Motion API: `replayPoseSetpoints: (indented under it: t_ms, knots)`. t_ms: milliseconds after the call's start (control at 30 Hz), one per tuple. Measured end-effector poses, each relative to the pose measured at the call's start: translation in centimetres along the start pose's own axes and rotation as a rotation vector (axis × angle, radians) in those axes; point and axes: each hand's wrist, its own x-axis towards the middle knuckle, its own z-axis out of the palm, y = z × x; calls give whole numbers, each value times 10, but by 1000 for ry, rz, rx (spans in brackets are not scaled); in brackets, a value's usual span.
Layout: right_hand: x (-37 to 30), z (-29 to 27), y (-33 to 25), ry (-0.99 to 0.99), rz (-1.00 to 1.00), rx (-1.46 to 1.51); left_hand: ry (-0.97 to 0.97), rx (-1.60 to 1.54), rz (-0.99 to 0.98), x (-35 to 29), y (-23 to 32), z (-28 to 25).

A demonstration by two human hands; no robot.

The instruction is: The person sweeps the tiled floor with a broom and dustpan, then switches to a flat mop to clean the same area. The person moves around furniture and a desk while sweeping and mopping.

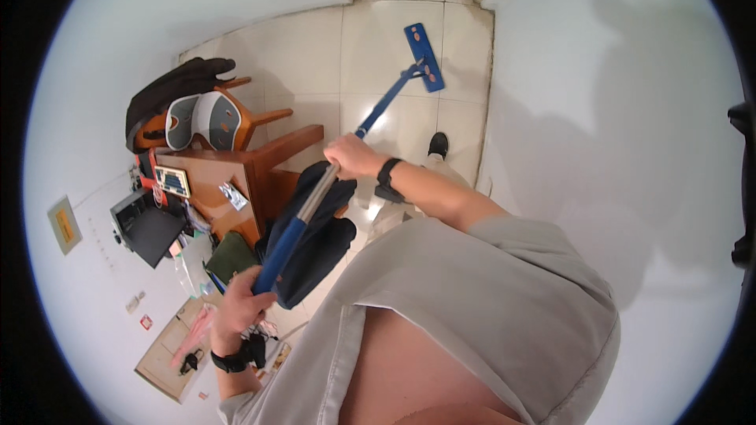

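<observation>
A flat mop with a blue and silver pole [317, 195] slants across the view from lower left to upper right. Its rectangular blue mop head [424, 53] lies on the pale floor tiles, near the right-hand wall. Around the upper end of the pole my left hand [242, 299] is closed, on the blue grip. Further along, my right hand [354, 156] wraps the silver section of the same pole. Both wrists wear black bands. The underside of the mop head is hidden.
On the left stands a brown wooden desk [220, 185] with a calculator [172, 181] and a black device [152, 228]. Beyond it a wooden chair [264, 116] carries a grey-white cushion [206, 121] and dark cloth. Dark fabric [319, 256] hangs beside the pole. A white wall [567, 126] rises at right.
</observation>
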Motion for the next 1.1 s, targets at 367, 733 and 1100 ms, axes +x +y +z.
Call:
replayPoseSetpoints:
  t_ms: [367, 733, 1100]
  knots:
    - [14, -100, 75, 449, 46, -150, 468, -92, 875, 27, 61, 75]
    - [-55, -130, 50, 691, 180, -178, -336, -16, 1866, 132, 112, 111]
    - [-116, -10, -43, 330, 249, -113, -845, 990, 1676, 60, 26, 88]
